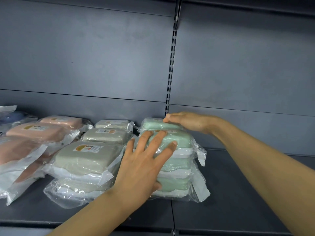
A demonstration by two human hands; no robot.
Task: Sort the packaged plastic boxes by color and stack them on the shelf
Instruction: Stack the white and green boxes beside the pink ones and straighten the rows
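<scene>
left hand (pixel 144 166) flat, fingers spread, pressing the front of the green stack (pixel 172 160); right hand (pixel 189 122) open on its rear top, squaring it. beige stacks (pixel 88 157) beside, pink boxes (pixel 34 132) further left on shelf (pixel 238 193).

Left hand (pixel 144 160): reaches in from near left, fingers straight and spread, palm pressed flat.
Right hand (pixel 187 122): farther and to the right, palm down, fingers extended leftward.
Forearms: both bare, angled in from the near edge.
</scene>
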